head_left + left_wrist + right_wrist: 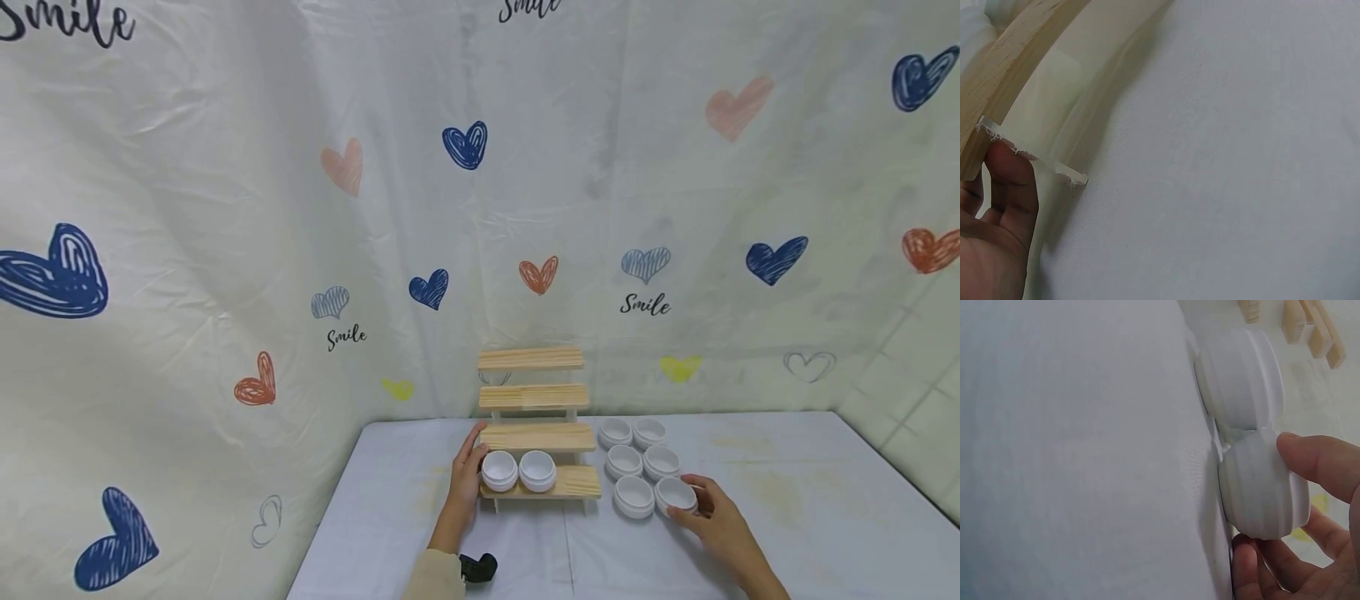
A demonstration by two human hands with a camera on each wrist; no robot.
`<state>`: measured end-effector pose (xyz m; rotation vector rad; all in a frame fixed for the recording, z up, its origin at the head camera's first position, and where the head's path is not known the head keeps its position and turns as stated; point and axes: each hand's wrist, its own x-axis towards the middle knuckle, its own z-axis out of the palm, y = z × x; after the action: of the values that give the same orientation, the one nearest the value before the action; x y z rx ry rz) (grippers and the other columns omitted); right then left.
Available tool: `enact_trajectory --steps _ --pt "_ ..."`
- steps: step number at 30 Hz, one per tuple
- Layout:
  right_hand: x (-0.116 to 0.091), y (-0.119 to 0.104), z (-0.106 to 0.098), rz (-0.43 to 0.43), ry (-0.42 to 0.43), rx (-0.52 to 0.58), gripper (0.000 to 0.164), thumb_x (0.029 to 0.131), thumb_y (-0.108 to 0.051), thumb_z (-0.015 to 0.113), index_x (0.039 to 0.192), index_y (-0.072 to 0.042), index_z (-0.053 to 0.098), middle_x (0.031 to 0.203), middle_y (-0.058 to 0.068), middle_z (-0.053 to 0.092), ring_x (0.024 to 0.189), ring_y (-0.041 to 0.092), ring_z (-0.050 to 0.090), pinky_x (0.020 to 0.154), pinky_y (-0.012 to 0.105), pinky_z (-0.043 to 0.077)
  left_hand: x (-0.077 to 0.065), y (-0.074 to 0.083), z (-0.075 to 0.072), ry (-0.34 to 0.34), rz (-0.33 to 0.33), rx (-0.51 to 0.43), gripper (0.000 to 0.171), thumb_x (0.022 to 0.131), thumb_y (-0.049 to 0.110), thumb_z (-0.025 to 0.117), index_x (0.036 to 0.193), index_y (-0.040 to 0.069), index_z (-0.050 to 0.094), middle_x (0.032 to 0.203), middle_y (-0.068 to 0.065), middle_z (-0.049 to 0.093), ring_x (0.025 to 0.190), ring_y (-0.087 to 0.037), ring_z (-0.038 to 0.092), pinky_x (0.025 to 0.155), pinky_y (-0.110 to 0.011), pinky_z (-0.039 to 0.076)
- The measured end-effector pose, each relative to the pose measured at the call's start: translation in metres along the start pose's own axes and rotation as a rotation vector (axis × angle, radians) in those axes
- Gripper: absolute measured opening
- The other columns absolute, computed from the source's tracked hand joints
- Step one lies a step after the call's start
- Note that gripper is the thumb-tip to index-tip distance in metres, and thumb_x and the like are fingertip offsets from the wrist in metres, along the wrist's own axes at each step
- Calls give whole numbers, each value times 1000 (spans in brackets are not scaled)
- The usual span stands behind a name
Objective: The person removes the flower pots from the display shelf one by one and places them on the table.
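A stepped wooden rack [537, 437] with several light boards stands on the table, and two small white bowls [500, 471] sit side by side on its lowest board. My left hand [462, 479] holds the rack's left side. In the left wrist view, a bent digit [1013, 165] touches beneath the end of the board, beside a thin white support [1035, 153]. My right hand [716, 518] grips the nearest right-hand bowl [676, 493] of a group on the table. Seen from the right wrist, the thumb lies at this bowl's rim [1299, 500], with fingers on its far side.
Several more white bowls [633, 497] stand in two columns right of the rack, close together. A small black object [478, 568] lies by the left forearm. White cloth covers the table [795, 492]; behind it hangs a heart-printed curtain [555, 200].
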<state>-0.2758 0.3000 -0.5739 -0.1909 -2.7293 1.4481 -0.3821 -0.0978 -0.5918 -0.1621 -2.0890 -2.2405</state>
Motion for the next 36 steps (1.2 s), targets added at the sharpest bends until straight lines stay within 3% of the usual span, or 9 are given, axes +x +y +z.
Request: enact_trajectory --steps 6,10,16,18,22,25,30,36 --pt "1 1 0 -1 -4 0 81 90 -31 79 150 2 36 143 38 50 116 30 62 76 19 50 1 -2 -1 -5 -10 -4 51 105 37 51 155 28 46 158 -8 47 143 -27 41 115 -52 35" --pt "4 1 -2 2 -16 -13 83 91 -36 77 151 2 34 146 39 46 122 40 59 79 22 49 2 -1 -1 0 -7 -11 49 105 37 52 153 31 48 155 -8 49 144 -27 39 117 -56 32" --pt "4 0 -7 14 9 -8 82 95 -41 72 152 2 33 149 37 43 132 48 49 96 41 51 3 -2 -2 9 2 6 50 105 39 51 154 28 47 145 -11 56 139 -25 43 114 -51 36" --pt "2 -3 -7 13 56 -13 78 96 -41 71 151 2 35 149 34 44 132 47 48 97 35 50 3 -2 -2 5 9 17 51 105 39 50 155 27 47 150 -10 53 139 -24 44 112 -49 37" --pt "-5 -13 -8 0 197 -10 67 97 -36 70 146 1 43 145 28 52 126 36 50 83 12 41 2 -1 -1 4 9 22 50 105 38 51 154 28 47 155 -10 49 138 -23 45 112 -46 36" --pt "-11 -22 -8 -12 271 6 59 97 -33 70 142 -2 49 141 24 57 112 10 52 78 7 37 1 1 1 0 8 19 50 106 37 51 154 28 47 157 -9 48 139 -23 44 112 -45 36" --pt "-16 -37 -5 -36 262 32 56 98 -36 69 141 -5 52 140 20 58 98 -18 36 80 7 38 3 0 1 -5 10 1 49 105 36 51 154 29 47 162 -7 42 147 -29 38 118 -56 30" --pt "-19 -54 11 -166 243 71 44 98 -29 70 133 -5 58 130 18 65 97 -20 46 81 4 42 2 -1 0 0 4 -3 51 105 36 52 155 25 46 162 -9 42 147 -30 38 119 -57 30"
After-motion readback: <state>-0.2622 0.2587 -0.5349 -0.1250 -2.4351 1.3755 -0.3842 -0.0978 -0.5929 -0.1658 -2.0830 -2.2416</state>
